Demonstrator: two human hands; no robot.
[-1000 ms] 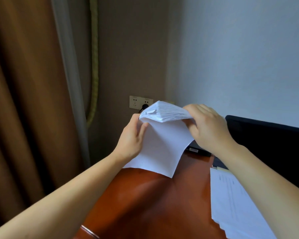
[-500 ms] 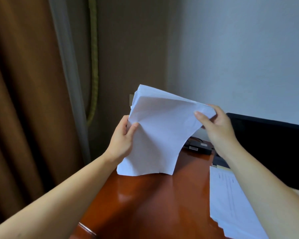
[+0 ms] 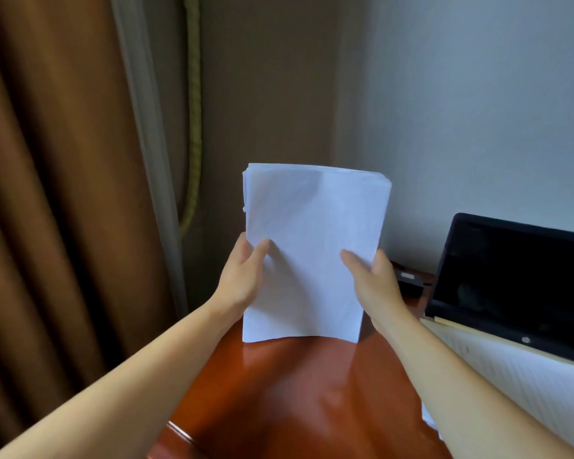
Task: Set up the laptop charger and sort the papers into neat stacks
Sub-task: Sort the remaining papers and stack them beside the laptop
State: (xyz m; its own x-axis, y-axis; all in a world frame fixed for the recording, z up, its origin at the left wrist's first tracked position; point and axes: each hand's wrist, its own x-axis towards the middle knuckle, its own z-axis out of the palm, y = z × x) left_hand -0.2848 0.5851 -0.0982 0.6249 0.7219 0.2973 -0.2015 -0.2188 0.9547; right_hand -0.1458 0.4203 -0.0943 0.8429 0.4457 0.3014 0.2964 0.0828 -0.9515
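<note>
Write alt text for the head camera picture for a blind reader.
A left hand and right hand hold a stack of paper upright, its lower edge on a reddish desk. An open laptop with a dark screen stands at right behind more papers; a brown curtain hangs left.

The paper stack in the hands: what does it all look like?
The paper stack is many thin white sheets, blank on the side facing us, top edges slightly uneven. It stands upright, its bottom edge seemingly on the glossy red-brown desk. The left hand and right hand hold its two sides, thumbs in front.
</note>
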